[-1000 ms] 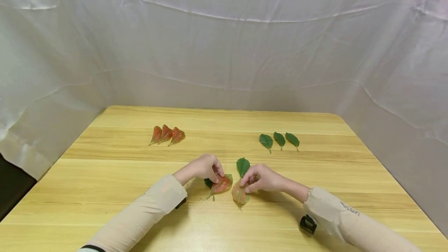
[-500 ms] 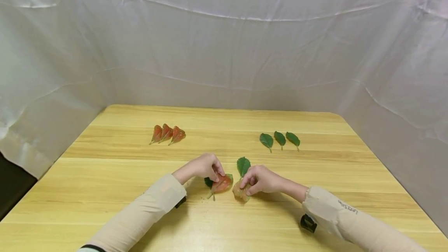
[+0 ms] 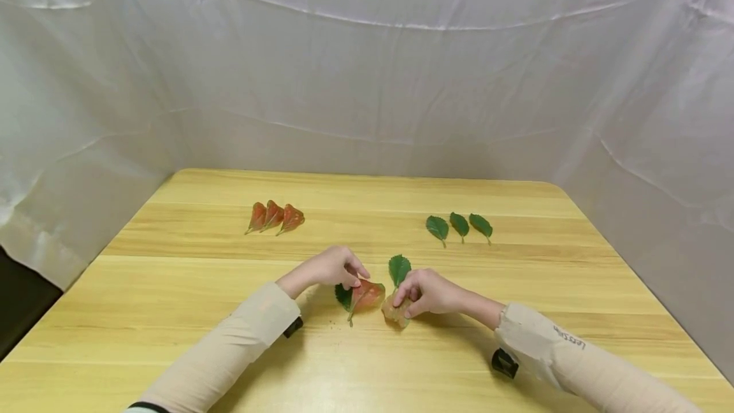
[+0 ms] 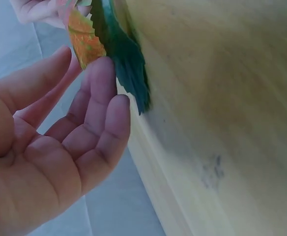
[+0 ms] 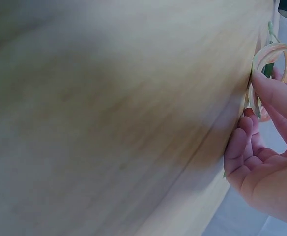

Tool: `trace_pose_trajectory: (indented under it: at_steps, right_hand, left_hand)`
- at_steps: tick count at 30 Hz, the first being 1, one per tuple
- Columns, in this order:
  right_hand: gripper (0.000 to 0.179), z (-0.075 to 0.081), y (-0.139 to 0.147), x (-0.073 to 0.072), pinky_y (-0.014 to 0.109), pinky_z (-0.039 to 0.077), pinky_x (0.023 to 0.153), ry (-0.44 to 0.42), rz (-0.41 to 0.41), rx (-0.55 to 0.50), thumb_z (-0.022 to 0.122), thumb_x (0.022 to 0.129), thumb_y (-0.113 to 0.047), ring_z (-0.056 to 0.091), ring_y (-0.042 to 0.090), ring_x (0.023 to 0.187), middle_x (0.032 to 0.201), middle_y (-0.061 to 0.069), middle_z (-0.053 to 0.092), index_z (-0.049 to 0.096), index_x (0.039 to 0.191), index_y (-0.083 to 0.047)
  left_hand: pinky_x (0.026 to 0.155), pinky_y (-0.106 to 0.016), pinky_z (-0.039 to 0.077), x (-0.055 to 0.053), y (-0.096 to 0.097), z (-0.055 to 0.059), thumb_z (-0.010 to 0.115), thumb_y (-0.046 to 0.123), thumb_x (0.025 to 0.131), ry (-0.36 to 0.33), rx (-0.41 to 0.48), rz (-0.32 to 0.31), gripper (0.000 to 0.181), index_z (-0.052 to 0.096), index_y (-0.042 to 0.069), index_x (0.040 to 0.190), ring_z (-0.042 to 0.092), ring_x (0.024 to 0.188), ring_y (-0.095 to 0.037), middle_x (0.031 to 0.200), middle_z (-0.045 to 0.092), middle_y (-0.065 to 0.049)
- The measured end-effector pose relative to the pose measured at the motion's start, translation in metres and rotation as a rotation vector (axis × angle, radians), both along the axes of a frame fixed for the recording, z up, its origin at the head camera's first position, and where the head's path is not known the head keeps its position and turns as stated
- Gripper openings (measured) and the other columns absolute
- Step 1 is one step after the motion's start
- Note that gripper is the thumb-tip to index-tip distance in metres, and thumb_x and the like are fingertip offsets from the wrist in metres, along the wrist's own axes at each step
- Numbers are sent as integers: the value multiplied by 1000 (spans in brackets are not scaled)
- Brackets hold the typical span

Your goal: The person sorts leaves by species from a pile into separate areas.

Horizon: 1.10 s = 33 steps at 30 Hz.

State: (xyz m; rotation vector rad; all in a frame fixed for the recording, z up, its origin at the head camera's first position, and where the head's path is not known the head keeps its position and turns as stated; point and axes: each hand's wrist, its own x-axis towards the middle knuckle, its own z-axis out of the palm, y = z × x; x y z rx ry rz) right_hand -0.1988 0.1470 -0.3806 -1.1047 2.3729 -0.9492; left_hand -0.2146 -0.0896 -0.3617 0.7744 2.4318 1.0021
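Left hand: thumb and fingertips at the upper edge of a thin, red-orange, wedge-shaped leaf near the middle of the worktop, a pale yellow wood-grain panel; whether they pinch it or merely touch it, cannot tell. Placement there probably keeps most of the blade uncovered. Right hand: thumb and fingers pinching a thin, pale yellow-orange leaf just to the right of the first; the fingertip hold seems suited to so slight an object, which curls under it in the right wrist view. Far left, three wedge-shaped red leaves with narrow stems, set close in a row; far right, three oval green leaves, narrowly spaced; the separation appears to be by colour, stems directed towards the person in both rows. Materials and shapes: one dark green, saw-edged leaf, partly overlapped by the red-orange leaf, whose surface shows mottled orange in the left wrist view; one rounded green leaf with toothed margin, tip pointing away, its base meeting the pale leaf. Backdrop: creased, satiny pale grey cloth.
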Motion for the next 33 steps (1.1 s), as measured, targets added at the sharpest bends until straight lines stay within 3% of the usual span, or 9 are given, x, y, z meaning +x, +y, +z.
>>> trace_pose_trajectory:
  at_steps: [9,13,21,27,33]
  right_hand:
    - [16,0,1,0,20,42,57,-3,-3,-7,72,69,3,45,12,65,78,0,54,69,83,-3]
    - [16,0,1,1,20,42,57,-9,-8,-8,72,69,3,44,12,64,78,0,54,69,83,-2]
    - [16,-2,2,0,20,42,57,-13,-17,-3,72,69,2,42,6,64,79,-1,53,69,83,-3]
    - [16,-3,2,0,20,42,57,-11,-14,-3,72,69,2,43,7,64,80,-2,54,69,84,-4]
    - [16,-2,2,0,21,42,58,-11,-7,-7,72,70,2,43,7,65,80,-2,54,69,84,-4]
  left_hand:
    - [66,-21,47,-9,-14,2,63,-5,78,132,73,-46,15,67,-3,92,57,72,-10,84,65,-8]
    - [68,-22,47,-12,-18,2,65,-4,77,162,57,-75,12,68,1,87,56,73,-10,86,65,-4]
    - [67,-23,44,-18,-20,-3,68,-7,72,115,50,-139,14,68,2,83,52,75,-16,86,65,-4]
    - [73,-24,47,-20,-17,-5,66,-11,72,63,60,-210,15,68,0,82,57,84,-16,99,63,-11]
    - [79,-30,47,-20,-15,-3,67,-11,71,67,4,-251,15,70,0,81,57,93,-20,107,60,-16]
